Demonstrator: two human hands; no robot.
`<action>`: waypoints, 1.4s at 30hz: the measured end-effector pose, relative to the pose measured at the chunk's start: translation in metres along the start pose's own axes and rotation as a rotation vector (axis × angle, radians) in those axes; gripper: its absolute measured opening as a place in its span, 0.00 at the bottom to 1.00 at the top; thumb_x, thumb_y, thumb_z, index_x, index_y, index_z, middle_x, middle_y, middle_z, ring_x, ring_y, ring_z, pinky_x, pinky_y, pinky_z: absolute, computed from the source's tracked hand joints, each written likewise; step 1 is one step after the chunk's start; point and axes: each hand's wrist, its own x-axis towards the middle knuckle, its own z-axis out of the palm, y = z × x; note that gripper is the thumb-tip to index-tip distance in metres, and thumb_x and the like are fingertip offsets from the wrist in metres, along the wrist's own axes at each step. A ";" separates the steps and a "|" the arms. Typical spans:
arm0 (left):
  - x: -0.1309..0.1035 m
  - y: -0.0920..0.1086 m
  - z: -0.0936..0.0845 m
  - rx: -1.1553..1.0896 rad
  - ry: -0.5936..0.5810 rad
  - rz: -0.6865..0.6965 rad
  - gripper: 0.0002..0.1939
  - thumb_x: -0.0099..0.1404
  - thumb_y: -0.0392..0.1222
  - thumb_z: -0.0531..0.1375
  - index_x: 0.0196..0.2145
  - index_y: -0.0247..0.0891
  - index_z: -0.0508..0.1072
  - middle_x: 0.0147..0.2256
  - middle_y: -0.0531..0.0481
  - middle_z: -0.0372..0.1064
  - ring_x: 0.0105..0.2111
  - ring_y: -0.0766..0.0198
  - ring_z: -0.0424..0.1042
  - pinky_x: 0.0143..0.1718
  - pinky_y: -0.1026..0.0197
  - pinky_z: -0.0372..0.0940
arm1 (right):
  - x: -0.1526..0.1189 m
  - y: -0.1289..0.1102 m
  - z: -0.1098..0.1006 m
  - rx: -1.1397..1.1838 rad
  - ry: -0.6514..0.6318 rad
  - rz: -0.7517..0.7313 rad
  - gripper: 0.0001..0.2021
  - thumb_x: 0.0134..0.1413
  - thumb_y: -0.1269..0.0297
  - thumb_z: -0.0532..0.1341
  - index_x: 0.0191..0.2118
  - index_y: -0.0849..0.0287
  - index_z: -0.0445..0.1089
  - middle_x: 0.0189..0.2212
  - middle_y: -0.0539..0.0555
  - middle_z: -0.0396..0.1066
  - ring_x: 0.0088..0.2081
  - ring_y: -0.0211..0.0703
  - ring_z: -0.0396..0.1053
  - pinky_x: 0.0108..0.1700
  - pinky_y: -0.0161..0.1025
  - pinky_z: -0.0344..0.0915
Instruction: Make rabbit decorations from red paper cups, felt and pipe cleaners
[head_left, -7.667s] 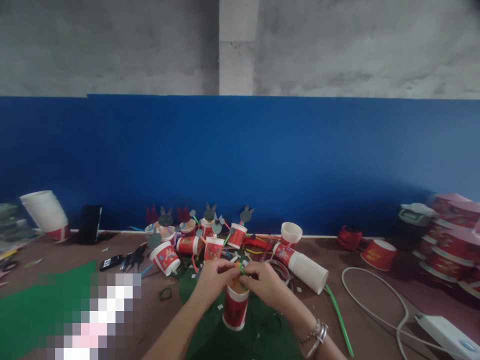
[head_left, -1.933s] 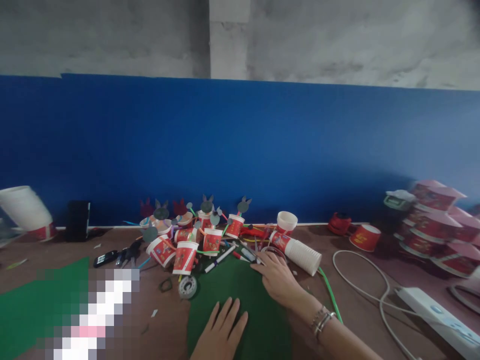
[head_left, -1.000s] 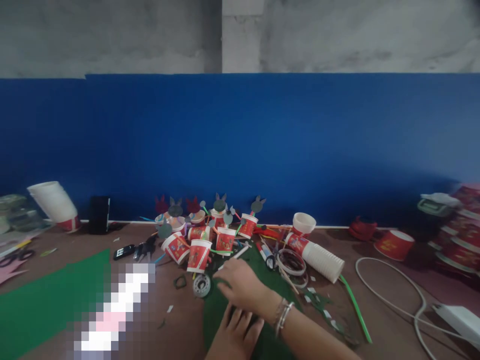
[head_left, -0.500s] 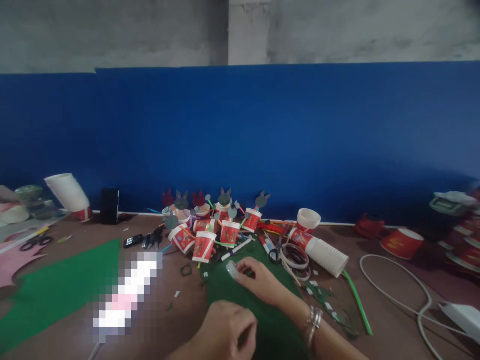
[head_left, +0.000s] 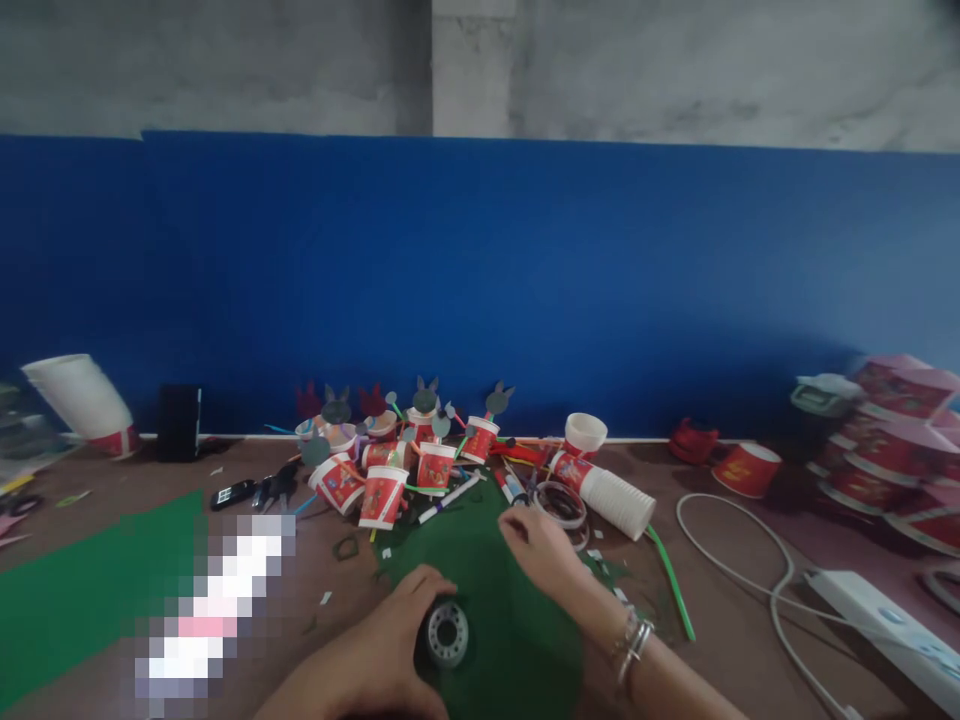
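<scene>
Low in the middle, my left hand [head_left: 390, 640] has its thumb and fingers around a grey ring-shaped roll [head_left: 448, 634] with a hole in its centre. My right hand [head_left: 541, 550], with bracelets at the wrist, hovers to the right above the dark green sheet [head_left: 487, 580]. Its fingers are curled together, and whatever they may hold is hidden. Beyond the hands lie red decorated paper cups [head_left: 383, 497] with grey animal-head cutouts [head_left: 425, 397]. A white marker [head_left: 448, 498] rests in front of them.
A stack of cups [head_left: 615, 500] lies right of centre beside coiled rings [head_left: 559, 503]. A green tube [head_left: 673, 585], a white cable [head_left: 780, 560] and a power strip [head_left: 885, 630] are farther right. At left are a green sheet [head_left: 97, 580] and a black phone-like object [head_left: 179, 423].
The view has turned right. My left hand has moved left and now shows the grey roll. The clear piece seen at my right fingertips no longer shows.
</scene>
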 end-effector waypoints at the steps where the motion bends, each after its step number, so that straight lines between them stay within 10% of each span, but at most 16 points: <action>1: -0.001 0.002 -0.001 0.013 -0.002 0.006 0.42 0.36 0.41 0.70 0.51 0.44 0.61 0.53 0.48 0.55 0.50 0.53 0.59 0.52 0.55 0.57 | 0.010 0.007 -0.005 -0.076 0.068 -0.004 0.12 0.55 0.70 0.51 0.35 0.60 0.72 0.34 0.54 0.73 0.38 0.41 0.68 0.40 0.33 0.59; 5: 0.000 0.008 -0.001 0.037 0.036 0.063 0.26 0.43 0.36 0.66 0.42 0.42 0.65 0.45 0.51 0.59 0.45 0.60 0.62 0.48 0.60 0.59 | 0.045 0.023 -0.010 -0.333 0.088 0.060 0.14 0.57 0.68 0.50 0.33 0.60 0.74 0.35 0.57 0.73 0.41 0.44 0.67 0.44 0.34 0.59; 14: -0.004 0.005 -0.001 0.011 0.052 0.112 0.26 0.45 0.34 0.64 0.44 0.42 0.65 0.47 0.49 0.58 0.46 0.60 0.62 0.50 0.60 0.58 | 0.094 0.015 0.018 -0.497 0.036 0.167 0.12 0.52 0.72 0.54 0.37 0.68 0.74 0.41 0.71 0.68 0.45 0.57 0.64 0.41 0.45 0.61; 27: -0.008 0.004 -0.018 -0.012 -0.031 0.066 0.34 0.45 0.31 0.61 0.51 0.43 0.61 0.45 0.49 0.61 0.43 0.60 0.64 0.47 0.59 0.61 | 0.082 -0.012 0.043 -0.465 -0.148 -0.450 0.10 0.55 0.69 0.53 0.37 0.60 0.72 0.37 0.56 0.70 0.43 0.46 0.63 0.46 0.39 0.57; 42: -0.007 0.007 -0.018 0.046 -0.001 0.104 0.22 0.47 0.35 0.64 0.42 0.42 0.66 0.42 0.52 0.62 0.43 0.60 0.64 0.45 0.60 0.60 | 0.059 0.004 0.045 -0.547 -0.171 -0.508 0.17 0.53 0.80 0.49 0.47 0.64 0.63 0.43 0.60 0.63 0.45 0.46 0.60 0.47 0.41 0.58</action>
